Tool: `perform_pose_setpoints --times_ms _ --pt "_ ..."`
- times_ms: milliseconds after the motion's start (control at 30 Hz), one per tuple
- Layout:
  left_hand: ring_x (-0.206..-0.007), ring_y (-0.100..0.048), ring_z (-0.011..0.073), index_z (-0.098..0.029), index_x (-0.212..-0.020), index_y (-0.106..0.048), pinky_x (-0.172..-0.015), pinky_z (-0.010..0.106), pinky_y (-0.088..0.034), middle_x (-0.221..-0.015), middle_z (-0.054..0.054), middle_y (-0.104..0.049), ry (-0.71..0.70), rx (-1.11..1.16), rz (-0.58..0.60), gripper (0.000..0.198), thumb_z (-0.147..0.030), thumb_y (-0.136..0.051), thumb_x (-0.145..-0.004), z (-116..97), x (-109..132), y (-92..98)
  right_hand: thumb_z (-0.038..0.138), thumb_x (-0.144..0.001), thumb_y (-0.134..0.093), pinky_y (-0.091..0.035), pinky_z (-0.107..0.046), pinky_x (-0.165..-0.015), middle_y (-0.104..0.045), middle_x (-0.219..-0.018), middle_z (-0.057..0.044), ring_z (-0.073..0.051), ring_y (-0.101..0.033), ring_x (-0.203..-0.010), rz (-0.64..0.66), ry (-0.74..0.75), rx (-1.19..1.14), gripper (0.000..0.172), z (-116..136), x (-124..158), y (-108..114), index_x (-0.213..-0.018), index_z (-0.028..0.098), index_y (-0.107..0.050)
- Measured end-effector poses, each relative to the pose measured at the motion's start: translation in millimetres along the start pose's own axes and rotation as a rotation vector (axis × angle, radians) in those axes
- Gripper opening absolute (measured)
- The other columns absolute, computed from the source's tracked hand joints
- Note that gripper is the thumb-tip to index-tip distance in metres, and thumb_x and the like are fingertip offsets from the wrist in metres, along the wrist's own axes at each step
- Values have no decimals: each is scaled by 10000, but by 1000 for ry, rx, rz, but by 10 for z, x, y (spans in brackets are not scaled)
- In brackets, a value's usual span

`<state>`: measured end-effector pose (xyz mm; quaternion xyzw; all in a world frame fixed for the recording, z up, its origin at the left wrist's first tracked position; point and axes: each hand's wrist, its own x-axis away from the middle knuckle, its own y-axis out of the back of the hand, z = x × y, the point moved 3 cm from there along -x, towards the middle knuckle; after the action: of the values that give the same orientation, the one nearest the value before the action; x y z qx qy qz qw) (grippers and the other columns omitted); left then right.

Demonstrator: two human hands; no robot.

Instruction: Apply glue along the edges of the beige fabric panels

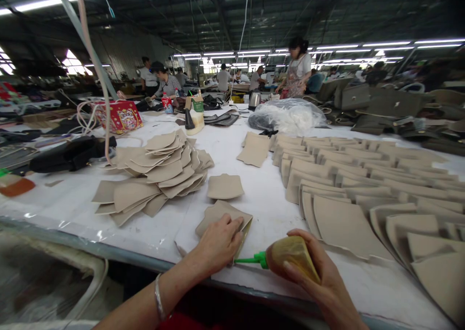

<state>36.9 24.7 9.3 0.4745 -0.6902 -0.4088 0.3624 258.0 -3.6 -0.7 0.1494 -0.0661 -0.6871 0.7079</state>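
Observation:
My left hand (220,243) lies over a beige panel (218,213) near the table's front edge, with its fingers bent onto it. The panel's right side looks lifted, and my thumb is mostly hidden. In my right hand (323,272) is a squeeze bottle (290,256) of yellowish-brown liquid, lying tilted with its green nozzle pointing left. The nozzle tip reaches the panel's lower right edge, beside my left hand; whether it touches I cannot tell. Just behind lies another flat beige panel (225,187).
A loose heap of beige panels (163,168) spreads on the left. Rows of overlapping panels (348,223) fill the right. Farther back are a clear plastic bag (290,117), a white glue bottle (196,122) and a red patterned box (121,117). A pinkish hose (105,78) hangs at left.

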Motion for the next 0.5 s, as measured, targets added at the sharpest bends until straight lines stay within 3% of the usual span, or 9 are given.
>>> perform_pose_setpoints --times_ms 200,333,500 --pt "-907 -591 214 -255 -1325 -480 -827 334 -447 -1059 62 -556 14 -2 11 427 -315 -299 -943 -12 -1 2 521 -765 -678 -449 -330 -772 -589 -1062 -37 -267 -585 -906 -54 31 125 511 -76 -53 66 -1153 246 -492" --pt "-913 -590 214 -255 -1331 -468 -838 336 -445 -1077 64 -550 19 -8 13 425 -325 -297 -948 -6 1 -9 536 -783 -640 -435 -312 -718 -610 -931 2 -238 -593 -797 25 -15 10 480 -4 -25 -5 -1141 253 -492" --pt "-908 -586 208 -255 -1323 -467 -831 328 -449 -1067 61 -546 15 -5 20 414 -323 -307 -948 -3 8 -6 524 -757 -687 -422 -316 -775 -588 -1032 -17 -250 -575 -894 -53 -2 85 506 -4 -51 24 -1140 253 -495"
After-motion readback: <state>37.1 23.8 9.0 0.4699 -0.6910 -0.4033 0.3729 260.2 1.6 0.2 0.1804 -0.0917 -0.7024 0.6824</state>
